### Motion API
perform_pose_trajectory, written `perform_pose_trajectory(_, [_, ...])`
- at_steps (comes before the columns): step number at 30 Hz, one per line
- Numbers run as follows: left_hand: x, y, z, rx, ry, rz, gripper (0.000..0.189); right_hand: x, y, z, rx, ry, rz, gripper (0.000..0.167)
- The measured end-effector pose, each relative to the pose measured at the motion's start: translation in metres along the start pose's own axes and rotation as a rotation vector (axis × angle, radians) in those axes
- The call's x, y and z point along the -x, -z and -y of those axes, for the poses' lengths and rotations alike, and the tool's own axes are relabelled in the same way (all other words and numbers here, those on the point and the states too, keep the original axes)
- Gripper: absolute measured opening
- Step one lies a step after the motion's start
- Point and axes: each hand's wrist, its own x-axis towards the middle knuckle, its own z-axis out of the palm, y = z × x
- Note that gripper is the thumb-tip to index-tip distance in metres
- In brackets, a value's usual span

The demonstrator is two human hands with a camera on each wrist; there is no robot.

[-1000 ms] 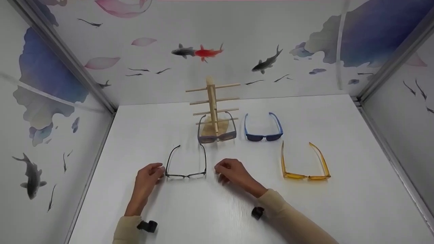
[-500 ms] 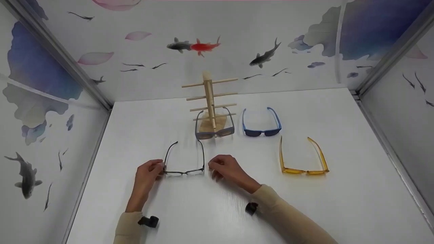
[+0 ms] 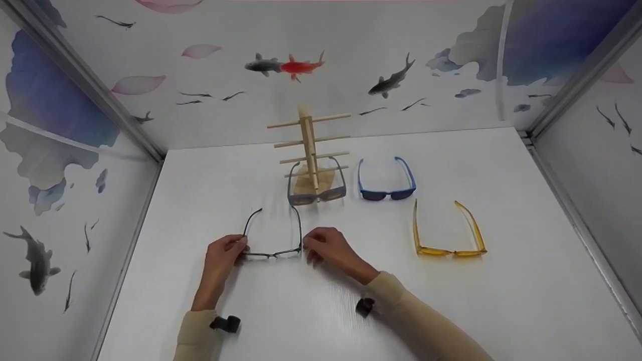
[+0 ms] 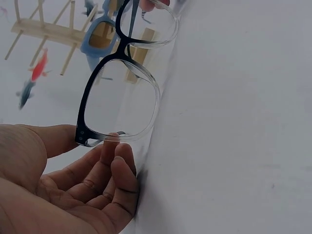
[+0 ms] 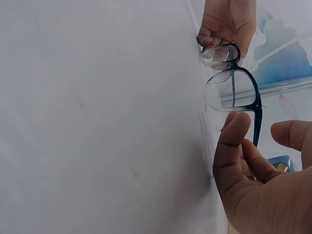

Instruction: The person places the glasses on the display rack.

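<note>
A pair of eyeglasses (image 3: 272,254), dark along the top rim and clear below, sits on the white table with its temples unfolded toward the back. My left hand (image 3: 222,258) pinches the glasses' left hinge corner between thumb and fingers; the left wrist view shows the thumb (image 4: 58,139) against that corner. Beside the opposite hinge is my right hand (image 3: 331,248), its fingers loosely bent. In the right wrist view, a gap separates the right thumb (image 5: 287,134) from the dark temple (image 5: 258,129); whether a fingertip touches the frame, I cannot tell.
Behind the eyeglasses stands a wooden rack (image 3: 309,145) with several crossbars. Grey-blue sunglasses (image 3: 318,196) lie at its base. Blue sunglasses (image 3: 387,194) are to its right, and yellow glasses (image 3: 451,251) lie farther right. Printed walls enclose the table (image 3: 526,301) at the back and sides.
My right hand has moved left, up to the eyeglasses' right hinge. The left hand has shifted slightly right and now grips the left hinge corner. The head view has tilted a little downward.
</note>
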Motion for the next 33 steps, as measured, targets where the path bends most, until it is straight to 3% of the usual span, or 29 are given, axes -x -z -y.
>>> perform_pose_trajectory(21, [0.001, 0.002, -0.004, -0.010, 0.043, -0.010, 0.030, -0.002, -0.012, 0.001, -0.029, 0.030, 0.012, 0.026])
perform_pose_trajectory(33, [0.006, 0.003, -0.006, -0.029, 0.015, 0.005, 0.031, 0.002, -0.010, -0.001, -0.014, 0.046, -0.005, 0.024])
